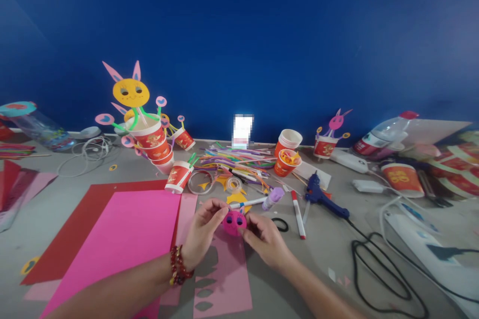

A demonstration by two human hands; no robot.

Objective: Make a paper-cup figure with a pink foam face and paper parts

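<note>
Over the far end of the pale pink sheet, two hands held a pink disc

The pink disc, marked with dark eyes, faced the camera above the sheet's far end. The left hand pinched its upper-left rim between thumb and fingers; the right hand pinched its right edge, the thumb low. How hard they pressed could not be told. Careful handling probably called for a light grip at the rim, since thin paper would likely crease; steadying with one hand while the other adjusted seemed wise. The left forearm reached in from left of the sheet, a red bracelet at its wrist; the right came from the sheet's right, and both hands turned inward. Beyond the sheet were a white pen and a purple tube.
</note>
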